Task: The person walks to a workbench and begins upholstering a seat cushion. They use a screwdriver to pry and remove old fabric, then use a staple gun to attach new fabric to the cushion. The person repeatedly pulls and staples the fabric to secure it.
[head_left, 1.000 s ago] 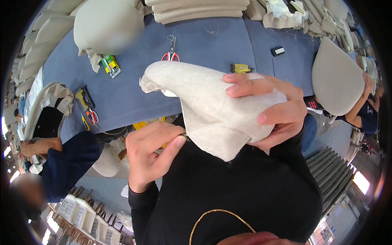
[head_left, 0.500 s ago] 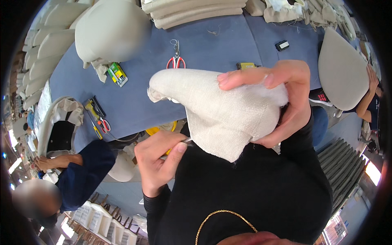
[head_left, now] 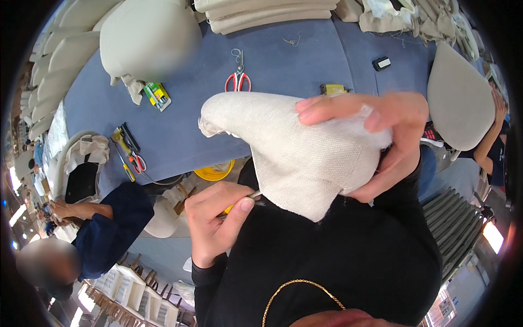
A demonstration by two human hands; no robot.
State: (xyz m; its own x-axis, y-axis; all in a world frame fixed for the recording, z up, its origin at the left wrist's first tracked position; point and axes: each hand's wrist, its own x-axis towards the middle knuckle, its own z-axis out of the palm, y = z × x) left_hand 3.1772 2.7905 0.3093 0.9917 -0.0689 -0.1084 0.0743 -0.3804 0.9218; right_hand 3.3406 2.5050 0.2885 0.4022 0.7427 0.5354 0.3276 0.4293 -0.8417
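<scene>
My right hand (head_left: 400, 139) grips a cream fabric-covered piece (head_left: 297, 144) at its right end, fingertips on top and the rest of the hand behind its edge. White fluffy wadding (head_left: 376, 131) bulges out between fingers and fabric. A loose flap of the cloth hangs down to a point. My left hand (head_left: 220, 218) is closed in a pinch around a slim metal tool (head_left: 255, 193), whose tip meets the flap's left edge; the fingers hide most of the tool, so its kind cannot be made out.
Red-handled scissors (head_left: 238, 76), a yellow tape measure (head_left: 333, 89) and a green-yellow pack (head_left: 157, 96) lie on the blue table (head_left: 180, 131). More tools (head_left: 129, 152) sit left. Upholstered pieces (head_left: 147, 41) stand around. A person's arm (head_left: 109, 218) works at left, another person's hand (head_left: 498, 109) at right.
Both hands and the fabric piece have shifted slightly right in view. The left hand's tool remains at the flap's edge, and the right hand keeps its hold with the fingers a little further out.
</scene>
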